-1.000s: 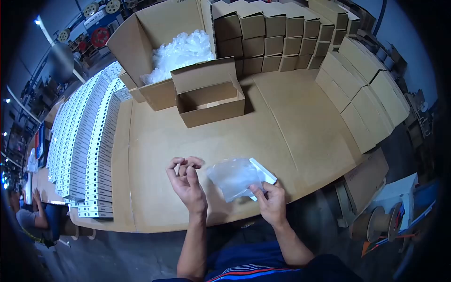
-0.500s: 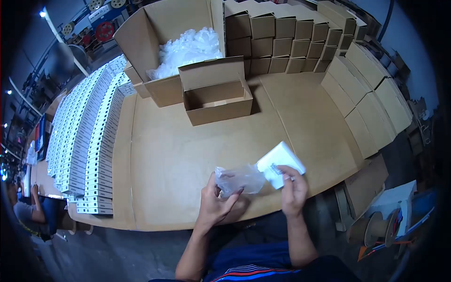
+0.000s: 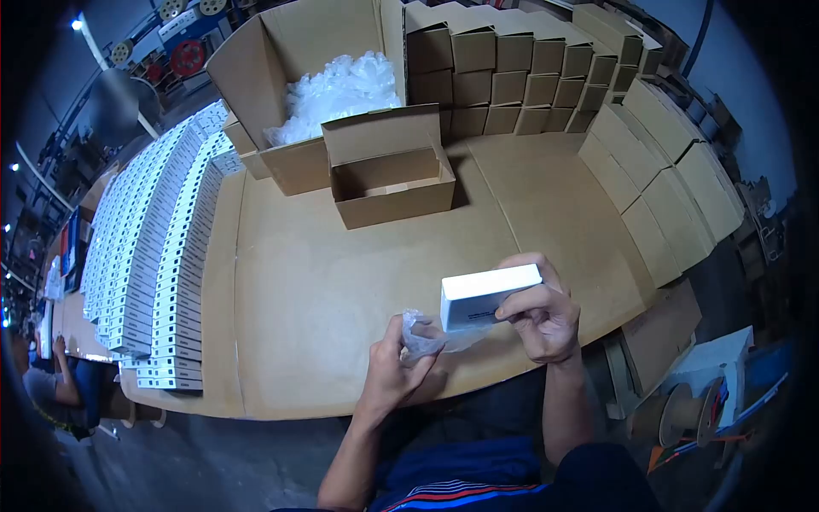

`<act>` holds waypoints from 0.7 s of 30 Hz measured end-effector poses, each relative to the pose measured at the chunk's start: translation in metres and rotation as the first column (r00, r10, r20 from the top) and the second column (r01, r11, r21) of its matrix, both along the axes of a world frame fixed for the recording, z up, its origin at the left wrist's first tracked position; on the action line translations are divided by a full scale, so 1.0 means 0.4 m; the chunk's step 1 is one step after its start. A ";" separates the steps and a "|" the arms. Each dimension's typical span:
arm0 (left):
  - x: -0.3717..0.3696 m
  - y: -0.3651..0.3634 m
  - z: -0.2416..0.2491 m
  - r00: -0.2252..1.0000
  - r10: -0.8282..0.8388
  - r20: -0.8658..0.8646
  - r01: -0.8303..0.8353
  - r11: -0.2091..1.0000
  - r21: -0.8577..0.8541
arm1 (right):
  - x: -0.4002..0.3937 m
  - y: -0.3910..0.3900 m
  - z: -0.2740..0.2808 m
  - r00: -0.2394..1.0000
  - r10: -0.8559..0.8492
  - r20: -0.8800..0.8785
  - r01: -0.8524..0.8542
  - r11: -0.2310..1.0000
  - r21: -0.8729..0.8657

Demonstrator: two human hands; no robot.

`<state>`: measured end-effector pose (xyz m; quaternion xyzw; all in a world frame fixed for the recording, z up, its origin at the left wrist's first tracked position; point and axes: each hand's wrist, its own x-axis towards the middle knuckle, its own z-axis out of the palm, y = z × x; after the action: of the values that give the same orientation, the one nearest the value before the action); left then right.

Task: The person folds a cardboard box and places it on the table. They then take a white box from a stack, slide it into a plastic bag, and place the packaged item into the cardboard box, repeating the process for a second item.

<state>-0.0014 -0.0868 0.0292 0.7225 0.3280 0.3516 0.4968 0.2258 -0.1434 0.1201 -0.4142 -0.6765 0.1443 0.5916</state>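
Note:
My right hand [image 3: 546, 311] grips a small white box [image 3: 490, 288] by its right end, fingers behind and thumb in front. Dark print shows on the side facing me. A clear plastic bag [image 3: 420, 333] is pinched in my left hand [image 3: 394, 371], its gathered end at the thumb and fingers. The bag's loose part stretches right, just under the white box, and overlaps it in this view. Both hands are above the near edge of the cardboard-covered table [image 3: 324, 299].
An open brown carton [image 3: 397, 212] stands at mid-table. Behind it, a large carton [image 3: 294, 175] holds a heap of clear plastic bags [image 3: 341, 90]. White boxes [image 3: 175, 282] are stacked in long rows at left; brown cartons [image 3: 516, 72] line the back and right. A person [image 3: 55, 380] sits far left.
My right hand has turned the white box from lying tilted flat to standing on edge, and brought it left over the bag. My left hand has bunched the bag more tightly.

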 end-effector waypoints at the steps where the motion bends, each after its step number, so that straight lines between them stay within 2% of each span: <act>1: 0.000 0.000 0.002 1.000 0.005 -0.007 -0.005 1.000 -0.012 | 0.003 0.004 0.001 0.999 0.027 0.021 -0.027 1.000 -0.006; 3: -0.001 -0.003 0.001 1.000 0.007 0.005 -0.007 0.999 -0.041 | 0.015 0.016 0.003 0.995 0.077 0.062 -0.076 0.997 -0.020; 6: -0.002 -0.005 -0.013 0.998 -0.002 0.063 0.006 0.998 -0.067 | 0.009 0.030 -0.002 0.999 -0.033 0.041 0.033 0.999 0.003; 11: -0.002 0.000 -0.030 0.996 0.008 0.089 0.001 0.996 -0.095 | 0.010 0.037 0.010 0.989 0.144 0.007 -0.143 0.985 -0.091; 14: -0.003 -0.003 0.049 0.992 -0.043 -0.120 0.018 0.978 -0.207 | 0.009 0.055 0.003 0.984 0.174 0.042 -0.165 0.972 -0.165; 17: 0.000 -0.003 0.041 0.995 -0.055 -0.089 0.032 0.970 -0.242 | -0.014 0.058 0.003 0.991 0.134 -0.025 -0.136 0.949 -0.283; 20: 0.006 -0.004 -0.020 0.981 -0.011 0.193 0.048 0.981 -0.187 | -0.027 0.066 -0.024 0.985 0.165 -0.055 -0.174 0.932 -0.318; 21: 0.006 -0.004 -0.013 0.970 -0.020 0.244 0.079 0.969 -0.236 | -0.030 0.066 -0.033 0.984 0.166 -0.065 -0.179 0.927 -0.331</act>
<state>0.0010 -0.0882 0.0242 0.6163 0.2882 0.3807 0.6262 0.2139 -0.1168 0.1069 -0.4452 -0.6652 0.3161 0.5093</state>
